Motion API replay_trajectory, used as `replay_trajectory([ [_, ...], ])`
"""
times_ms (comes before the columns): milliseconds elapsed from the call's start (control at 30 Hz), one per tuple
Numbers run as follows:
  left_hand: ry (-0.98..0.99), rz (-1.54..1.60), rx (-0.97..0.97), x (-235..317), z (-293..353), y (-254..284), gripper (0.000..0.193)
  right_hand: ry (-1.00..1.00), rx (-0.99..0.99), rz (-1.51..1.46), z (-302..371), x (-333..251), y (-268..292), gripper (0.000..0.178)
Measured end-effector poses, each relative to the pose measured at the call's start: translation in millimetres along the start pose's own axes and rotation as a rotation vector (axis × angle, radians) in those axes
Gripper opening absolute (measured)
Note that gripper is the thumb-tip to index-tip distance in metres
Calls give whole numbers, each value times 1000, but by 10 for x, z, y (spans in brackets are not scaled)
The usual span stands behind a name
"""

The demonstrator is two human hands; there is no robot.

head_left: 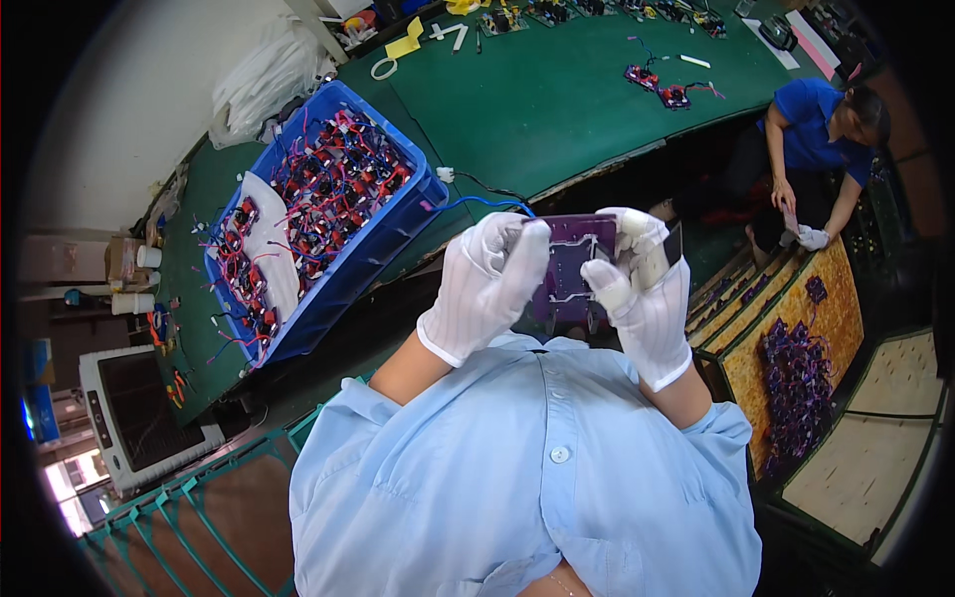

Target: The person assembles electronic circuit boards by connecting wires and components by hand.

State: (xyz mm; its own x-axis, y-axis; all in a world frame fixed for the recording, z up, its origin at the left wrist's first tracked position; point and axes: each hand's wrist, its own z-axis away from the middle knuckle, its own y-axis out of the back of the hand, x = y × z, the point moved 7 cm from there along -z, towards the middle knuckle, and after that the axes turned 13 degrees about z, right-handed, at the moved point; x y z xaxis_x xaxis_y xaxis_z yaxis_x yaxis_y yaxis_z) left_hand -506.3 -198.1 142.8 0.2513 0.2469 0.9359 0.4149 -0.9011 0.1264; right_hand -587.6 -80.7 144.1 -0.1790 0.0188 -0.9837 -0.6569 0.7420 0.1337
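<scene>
Green worktop [517, 129] is stretching across the far side of a cluttered workshop, with a blue crate [366, 264] standing on its left part and brimming with red-and-black wired assemblies [343, 184]; a white sheet [267, 239] is lying among them. At center, a person in a light blue shirt [448, 478] is holding a purple board [572, 264] before the chest, clear of the worktop, its face with silvery tracks showing. Both hands are wearing white striped gloves. The left hand [489, 284] is gripping the board's left side, thumb laid along the edge and fingers curling in; the right hand [647, 308] is closing on the opposite side, thumb pressing the face. Behind the board a blue cable [482, 201] is running up to its top edge, though whether it is joined cannot be told.

Work on this piece appears to be midway: the board is resting between the hands, not yet set down. Much seems to be remaining or already gathered, as purple assemblies [796, 388] are lying piled on a tan panel at right; which piles are finished is not showing. Nearby, a co-worker [816, 124] in blue is handling a flat piece.
</scene>
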Motion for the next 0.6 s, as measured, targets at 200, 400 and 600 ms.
replay_trajectory([
  [200, 89, 254, 101, -83, -14, 4, 26, 289, 101, 411, -10, -96, 186, 21],
  [400, 322, 489, 197, -320, 27, -13, 34, 159, 123, 454, 32, 164, 174, 24],
  [600, 432, 638, 269, -412, 23, 69, 32, 113, -165, -44, 44, 155, -127, 50],
])
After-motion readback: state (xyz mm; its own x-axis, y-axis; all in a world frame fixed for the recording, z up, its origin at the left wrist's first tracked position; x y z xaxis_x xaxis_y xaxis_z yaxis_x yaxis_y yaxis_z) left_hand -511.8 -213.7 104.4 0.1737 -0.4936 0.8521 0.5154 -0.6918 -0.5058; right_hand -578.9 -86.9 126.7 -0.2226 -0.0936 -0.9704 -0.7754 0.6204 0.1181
